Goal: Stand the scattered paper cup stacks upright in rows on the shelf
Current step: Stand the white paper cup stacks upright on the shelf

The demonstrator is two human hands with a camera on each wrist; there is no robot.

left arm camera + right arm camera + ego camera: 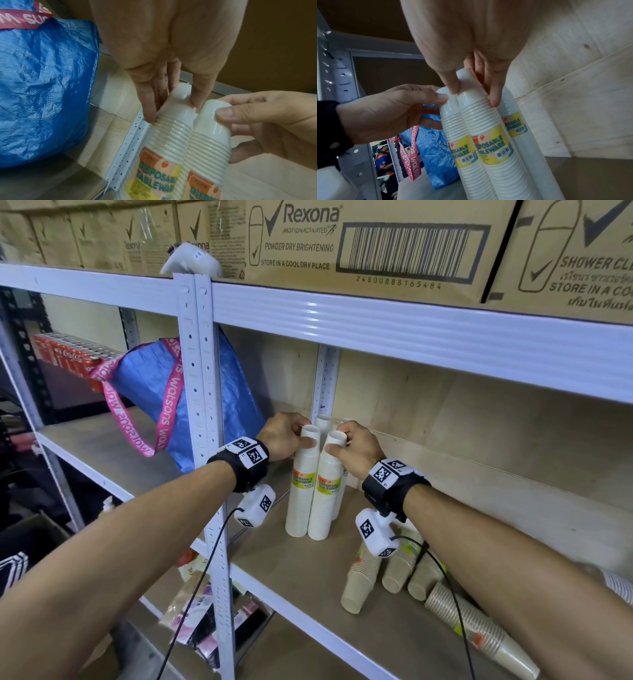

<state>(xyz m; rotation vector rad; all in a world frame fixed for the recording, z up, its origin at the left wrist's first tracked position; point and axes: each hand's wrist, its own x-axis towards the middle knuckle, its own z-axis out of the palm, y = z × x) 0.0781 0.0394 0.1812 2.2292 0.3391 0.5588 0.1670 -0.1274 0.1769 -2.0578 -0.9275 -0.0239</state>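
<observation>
Two white paper cup stacks with yellow labels stand upright side by side on the wooden shelf board. My left hand pinches the top of the left stack, also seen in the left wrist view. My right hand pinches the top of the right stack, which fills the right wrist view. More white stacks stand just behind, one beside the right stack. Several brown cup stacks lie on their sides at the front right, the longest near the shelf edge.
A blue bag with pink straps hangs on the neighbouring shelf to the left, behind the white upright post. The white beam of the shelf above carries cardboard boxes. Red cans sit far left.
</observation>
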